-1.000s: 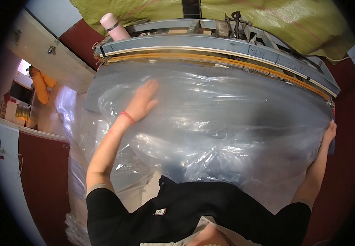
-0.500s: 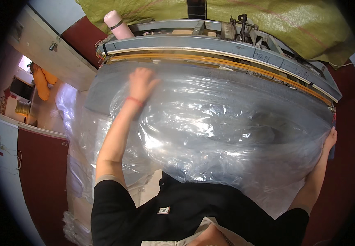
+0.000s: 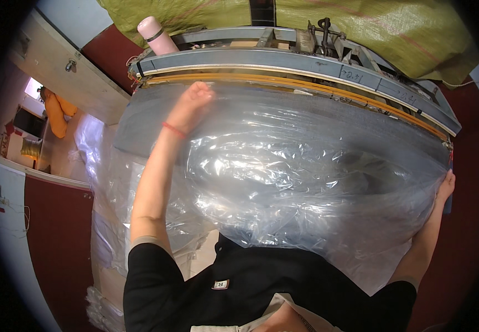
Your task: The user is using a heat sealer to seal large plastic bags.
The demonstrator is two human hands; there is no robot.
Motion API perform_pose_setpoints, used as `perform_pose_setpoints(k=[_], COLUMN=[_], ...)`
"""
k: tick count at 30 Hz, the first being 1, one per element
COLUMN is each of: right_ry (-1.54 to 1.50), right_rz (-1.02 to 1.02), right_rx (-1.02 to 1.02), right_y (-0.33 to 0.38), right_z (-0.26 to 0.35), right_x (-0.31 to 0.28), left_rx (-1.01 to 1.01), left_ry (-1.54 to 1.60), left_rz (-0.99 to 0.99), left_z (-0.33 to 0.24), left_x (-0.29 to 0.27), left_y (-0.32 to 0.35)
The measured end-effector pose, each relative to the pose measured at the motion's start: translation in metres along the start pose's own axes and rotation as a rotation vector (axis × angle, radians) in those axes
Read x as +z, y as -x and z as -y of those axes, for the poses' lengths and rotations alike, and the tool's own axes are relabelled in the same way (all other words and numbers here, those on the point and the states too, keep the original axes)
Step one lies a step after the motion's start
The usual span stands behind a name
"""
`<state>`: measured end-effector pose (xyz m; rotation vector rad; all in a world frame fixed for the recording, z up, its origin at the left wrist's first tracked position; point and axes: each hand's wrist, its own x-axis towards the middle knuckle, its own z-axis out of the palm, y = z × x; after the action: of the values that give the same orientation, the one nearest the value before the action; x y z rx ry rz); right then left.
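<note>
Both hands are working the big clear plastic bag (image 3: pixel 306 182) now: my left hand (image 3: pixel 192 105) is closing into a loose fist on its far top edge, pressing the film just beside the orange sealing strip (image 3: pixel 306 86) of the long grey sealing machine (image 3: pixel 283 61), while my right hand (image 3: pixel 446 185) is gripping the bag's right edge, fingers curling behind the film. I'm judging the edge needs pulling taut and wrinkle-free between both hands, parallel to the strip, with the pink bottle (image 3: pixel 155 34) well clear.
</note>
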<state>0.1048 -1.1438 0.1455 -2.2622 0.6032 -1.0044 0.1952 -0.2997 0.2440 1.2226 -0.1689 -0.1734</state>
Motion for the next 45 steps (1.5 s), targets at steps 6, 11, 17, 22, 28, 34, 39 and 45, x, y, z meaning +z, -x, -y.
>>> perform_pose_setpoints(k=[6, 11, 17, 22, 28, 34, 39, 45], right_ry=[-0.178, -0.457, -0.663, -0.53, -0.564, -0.28, -0.52, -0.257], right_rz=[0.019, 0.039, -0.036, -0.082, -0.172, -0.129, -0.136, -0.327], right_rx=[0.116, 0.27, 0.362, 0.36, 0.396, 0.089, 0.19, 0.176], right_y=[0.003, 0.015, 0.052, 0.028, -0.008, 0.009, -0.009, -0.01], right_z=[0.008, 0.01, 0.058, 0.038, 0.109, 0.13, 0.136, 0.143], right_x=[-0.001, -0.032, -0.053, -0.06, -0.01, 0.115, 0.141, 0.136], left_rx=[0.026, 0.402, 0.542, 0.66, 0.385, 0.483, 0.511, 0.474], left_ry=[-0.646, -1.352, -1.405, -1.594, -0.422, -0.914, -0.516, -0.532], left_rz=[-0.123, -0.301, -0.385, -0.384, -0.639, -0.893, -0.738, -0.744], left_z=[0.039, 0.055, 0.055, 0.041, 0.003, 0.052, 0.056, 0.055], left_x=[-0.037, -0.004, 0.004, 0.004, 0.004, -0.106, -0.139, -0.123], left_y=[-0.012, -0.014, -0.014, -0.019, -0.029, -0.053, -0.087, -0.09])
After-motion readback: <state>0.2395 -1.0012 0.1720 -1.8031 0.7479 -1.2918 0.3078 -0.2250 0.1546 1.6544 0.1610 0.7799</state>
